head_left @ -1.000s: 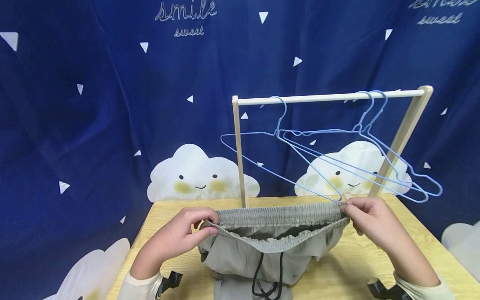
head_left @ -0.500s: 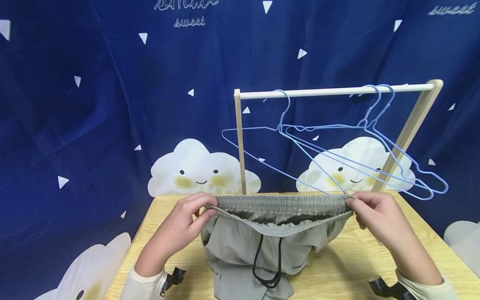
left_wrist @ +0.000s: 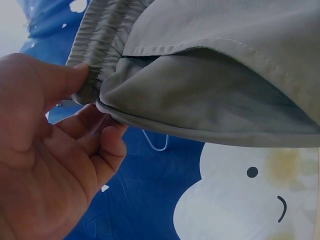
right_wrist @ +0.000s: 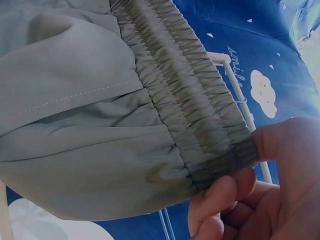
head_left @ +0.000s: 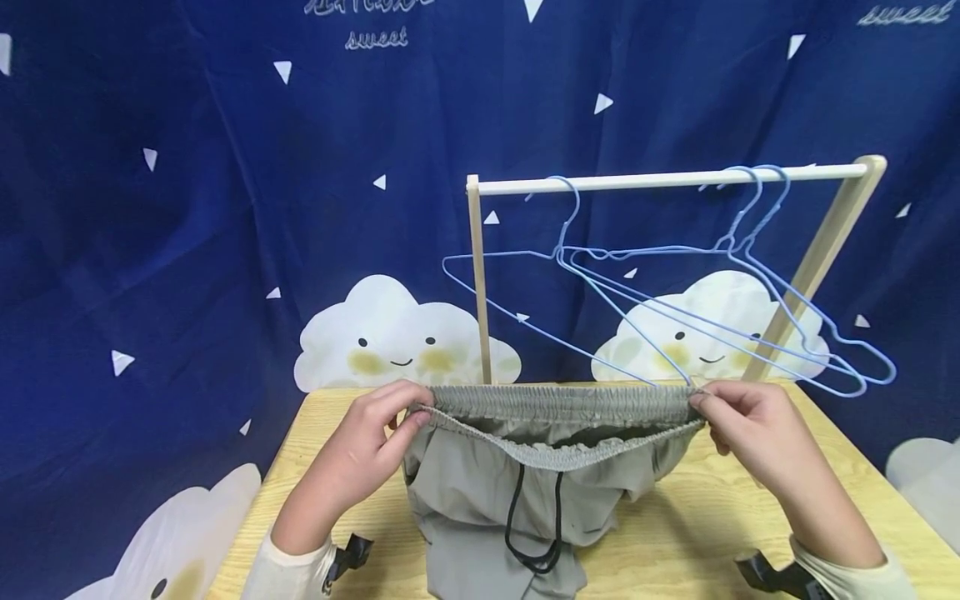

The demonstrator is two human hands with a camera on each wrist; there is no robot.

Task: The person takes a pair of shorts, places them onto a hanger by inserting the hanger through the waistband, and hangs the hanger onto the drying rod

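Note:
Grey pants (head_left: pixel 510 492) with a gathered elastic waistband and a black drawstring (head_left: pixel 557 521) hang between my hands, their lower part down over the table. My left hand (head_left: pixel 375 429) pinches one end of the waistband; in the left wrist view the thumb lies on the ribbed band (left_wrist: pixel 97 45) beside a pocket opening. At the opposite end my right hand (head_left: pixel 753 425) pinches the waistband between thumb and fingers. The waist opening sags at the front and faces up. In the right wrist view the ribbed band (right_wrist: pixel 185 85) runs to the fingertips.
Behind the pants stands a wooden rack (head_left: pixel 660 179) with a white bar. Several blue wire hangers hang from it, one hanger (head_left: pixel 517 317) at the left and others to the right. A light wood table (head_left: pixel 322 442) lies below, and a blue curtain (head_left: pixel 225 208) closes the back.
Both hands have raised the waistband slightly, and more of the pants shows below it. The drawstring hangs straighter in a loop. The head view has shifted a little.

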